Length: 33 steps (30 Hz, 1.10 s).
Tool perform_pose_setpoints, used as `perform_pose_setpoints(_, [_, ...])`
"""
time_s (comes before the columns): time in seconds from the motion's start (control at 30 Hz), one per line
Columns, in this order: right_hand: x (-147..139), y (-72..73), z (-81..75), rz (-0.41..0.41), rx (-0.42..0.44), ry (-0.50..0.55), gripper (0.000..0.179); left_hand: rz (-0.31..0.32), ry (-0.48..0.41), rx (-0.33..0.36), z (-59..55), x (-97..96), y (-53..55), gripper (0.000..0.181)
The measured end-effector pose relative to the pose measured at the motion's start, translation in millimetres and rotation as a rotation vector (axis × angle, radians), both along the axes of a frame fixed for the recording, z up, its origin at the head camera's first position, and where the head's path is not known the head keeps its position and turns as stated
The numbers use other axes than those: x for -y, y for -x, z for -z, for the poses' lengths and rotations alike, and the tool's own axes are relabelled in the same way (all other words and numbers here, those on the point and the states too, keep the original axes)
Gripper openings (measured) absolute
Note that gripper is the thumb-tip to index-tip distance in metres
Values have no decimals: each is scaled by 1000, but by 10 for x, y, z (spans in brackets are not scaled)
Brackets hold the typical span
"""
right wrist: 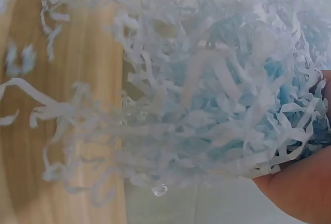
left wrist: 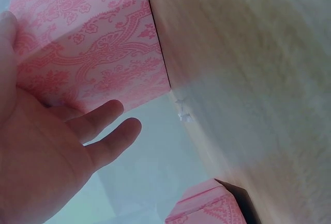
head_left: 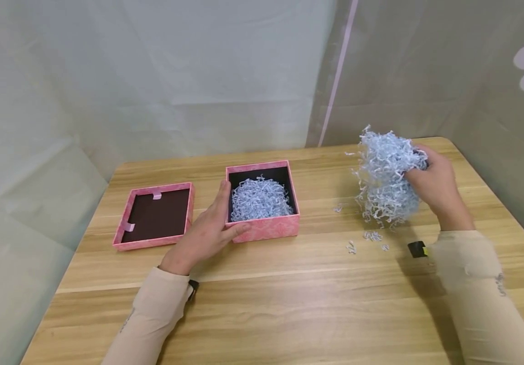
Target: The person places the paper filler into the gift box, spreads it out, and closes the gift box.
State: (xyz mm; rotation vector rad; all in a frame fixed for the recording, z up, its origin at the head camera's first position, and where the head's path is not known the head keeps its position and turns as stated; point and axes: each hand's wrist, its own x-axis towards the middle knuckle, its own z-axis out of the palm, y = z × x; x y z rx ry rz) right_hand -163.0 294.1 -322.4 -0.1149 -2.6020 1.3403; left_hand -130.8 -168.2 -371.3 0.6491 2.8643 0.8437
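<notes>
Right hand (head_left: 437, 182) has fingers curled on pale-blue paper shreds (head_left: 385, 172) over wood-grain table (head_left: 289, 309), right side. Left fingers, near straight, touch pink box (head_left: 268, 229). Fabric walls (head_left: 198, 76) stand beyond far edge.

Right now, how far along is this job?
Done: the pink box is open, its lid beside it, shredded paper inside. In hand: the right hand grips another clump; the left hand touches the box. Left, I'd guess: placing that clump, then gathering loose scraps.
</notes>
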Motion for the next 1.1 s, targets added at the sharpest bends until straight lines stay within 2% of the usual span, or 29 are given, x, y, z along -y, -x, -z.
perform_pose_setpoints(0.33, [350,61,-215,-4,-165,177,33,12,-7,17,-25,6,-2,100])
perform_pose_setpoints(0.53, [585,130,-356,-25,-234,299,34,28,-10,11,-16,19,-3,88])
perform_pose_setpoints(0.63, [714,159,-433,-61,-266,391,36,24,-20,12,-10,17,-3,89])
perform_pose_setpoints(0.73, [854,184,-515,-117,-300,477,29,19,-32,17,6,15,2,90])
perform_pose_setpoints(0.9, [1098,215,-655,-182,-355,582,23,10,-54,31,17,4,5,89])
perform_pose_setpoints(1.1, [1420,233,-777,-251,-413,691,23,8,-43,24,12,3,-10,90])
